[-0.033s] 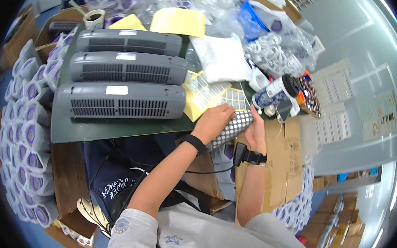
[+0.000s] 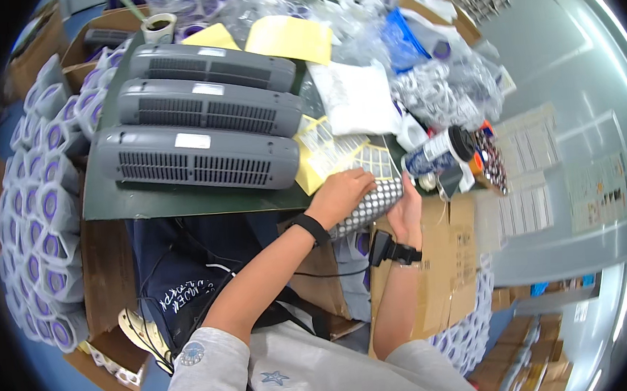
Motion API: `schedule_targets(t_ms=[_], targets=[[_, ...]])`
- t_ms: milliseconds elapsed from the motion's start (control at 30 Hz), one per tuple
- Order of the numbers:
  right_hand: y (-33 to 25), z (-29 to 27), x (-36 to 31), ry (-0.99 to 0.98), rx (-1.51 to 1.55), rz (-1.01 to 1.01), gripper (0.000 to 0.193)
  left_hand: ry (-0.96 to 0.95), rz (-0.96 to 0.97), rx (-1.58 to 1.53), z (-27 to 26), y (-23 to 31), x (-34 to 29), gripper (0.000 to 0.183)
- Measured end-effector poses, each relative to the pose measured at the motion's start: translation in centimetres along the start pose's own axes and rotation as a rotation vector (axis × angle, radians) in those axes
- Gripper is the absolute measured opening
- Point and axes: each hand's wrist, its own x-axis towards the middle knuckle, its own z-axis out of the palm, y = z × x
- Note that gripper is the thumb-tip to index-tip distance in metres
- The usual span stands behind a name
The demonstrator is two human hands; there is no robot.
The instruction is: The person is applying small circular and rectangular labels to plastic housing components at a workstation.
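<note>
A dark grey, rounded piece with rows of pale dots (image 2: 377, 203) is held at the table's front edge; its exact kind I cannot tell. My left hand (image 2: 339, 199) lies over its left part, fingers curled on top beside the sticker sheets. My right hand (image 2: 406, 214) grips its right end, thumb up along the side. Just beyond the fingers lie a sheet of pale grey labels (image 2: 373, 161) and a yellow-backed label sheet (image 2: 325, 149). Part of the dotted piece is hidden by my left hand and wrist.
Three grey slatted housings (image 2: 202, 160) stand in rows on the dark table (image 2: 147, 205). Behind the sheets lies a white packet (image 2: 354, 98). A lidded blue cup (image 2: 430, 152) stands at the right, near a cardboard box (image 2: 443, 281). Foam-wrapped rolls (image 2: 47, 236) are stacked left.
The view has shifted slightly, so the table's things sit a little further right. Both hands keep their hold on the dotted piece, with hardly any movement.
</note>
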Motion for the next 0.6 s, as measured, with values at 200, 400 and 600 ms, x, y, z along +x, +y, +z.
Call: schedule_targets(t_ms=[200, 400, 600], targets=[[1.4, -1.2, 0.2, -0.164, 0.201, -0.024, 0.047, 0.033, -0.03, 0.007, -0.6, 0.0, 0.0, 0.013], [1.8, -1.9, -0.2, -0.155, 0.211, -0.079, 0.06, -0.009, -0.24, -0.05, -0.2, -0.1, 0.8, 0.022], [3.3, -3.1, -3.0, 0.005, -0.035, -0.148, 0.052, 0.227, -0.242, -0.18, -1.3, 0.5, 0.6, 0.023]])
